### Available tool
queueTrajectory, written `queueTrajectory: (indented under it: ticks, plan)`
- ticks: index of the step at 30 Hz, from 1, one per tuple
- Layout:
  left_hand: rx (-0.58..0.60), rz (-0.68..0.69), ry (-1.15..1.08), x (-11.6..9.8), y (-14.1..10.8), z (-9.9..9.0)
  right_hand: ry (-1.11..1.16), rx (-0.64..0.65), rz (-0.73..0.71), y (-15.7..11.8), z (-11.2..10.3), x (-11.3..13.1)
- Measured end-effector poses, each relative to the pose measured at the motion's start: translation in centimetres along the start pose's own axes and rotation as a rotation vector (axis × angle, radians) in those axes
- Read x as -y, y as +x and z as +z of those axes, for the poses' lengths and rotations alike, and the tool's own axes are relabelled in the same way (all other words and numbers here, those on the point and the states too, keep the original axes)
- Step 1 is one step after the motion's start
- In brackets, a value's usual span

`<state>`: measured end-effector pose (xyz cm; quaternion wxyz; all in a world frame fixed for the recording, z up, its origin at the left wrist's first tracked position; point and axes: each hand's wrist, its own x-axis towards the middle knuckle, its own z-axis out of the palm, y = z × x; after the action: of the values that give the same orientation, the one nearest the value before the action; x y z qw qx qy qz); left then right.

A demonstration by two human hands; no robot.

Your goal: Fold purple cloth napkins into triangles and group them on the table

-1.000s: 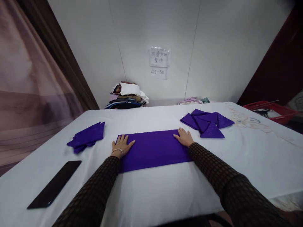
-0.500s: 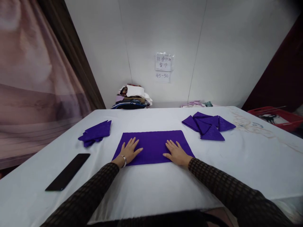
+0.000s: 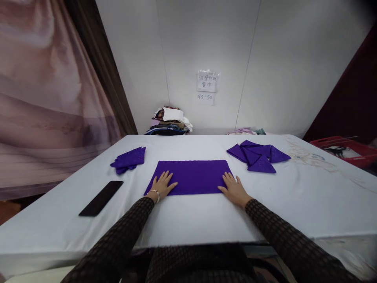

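A purple cloth napkin [image 3: 194, 177], laid out as a flat rectangle, lies in front of me on the white-covered table. My left hand [image 3: 161, 185] rests flat on its near left corner, fingers spread. On the near right corner lies my right hand [image 3: 234, 188], also flat with fingers apart. Neither hand grips anything. Several folded purple napkins [image 3: 259, 156] form pointed shapes to the right. A further bunch of folded purple cloth [image 3: 129, 159] sits to the left.
A dark flat slab [image 3: 101, 198] lies on the table [image 3: 188, 220] at the left. Piled clothes [image 3: 169, 122] stand beyond the far edge, by the wall with a paper sign [image 3: 207, 82]. A red basket [image 3: 347, 151] is at the far right, and a pink curtain [image 3: 53, 98] hangs left.
My right hand has slid right, toward the napkin's edge. My left hand stays near its corner. The camera view has shifted, so more of the near table edge shows.
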<state>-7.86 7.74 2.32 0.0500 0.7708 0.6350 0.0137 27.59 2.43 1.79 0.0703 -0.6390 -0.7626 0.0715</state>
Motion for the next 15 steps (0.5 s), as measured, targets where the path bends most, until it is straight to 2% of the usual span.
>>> queueTrajectory:
  ticks: [4, 6, 8, 11, 15]
  plan:
    - [-0.078, 0.124, 0.003, -3.5, -0.9, -0.3, 0.050, 0.015, -0.204, 0.5, -0.1, 5.5]
    - [-0.071, 0.206, 0.007, -5.5, -1.4, 0.1, 0.084, 0.054, -0.311, 0.8, 0.3, 8.3]
    - [-0.041, 0.221, 0.008, -7.0, -1.7, 0.8, 0.109, 0.090, -0.377, 1.0, 1.0, 10.3]
    - [0.004, 0.177, 0.001, -7.6, -2.0, 1.7, 0.118, 0.115, -0.409, 0.9, 1.8, 10.6]
    - [0.013, 0.166, -0.018, -7.1, -2.0, 2.0, 0.079, 0.102, -0.357, -0.6, 1.5, 7.0]
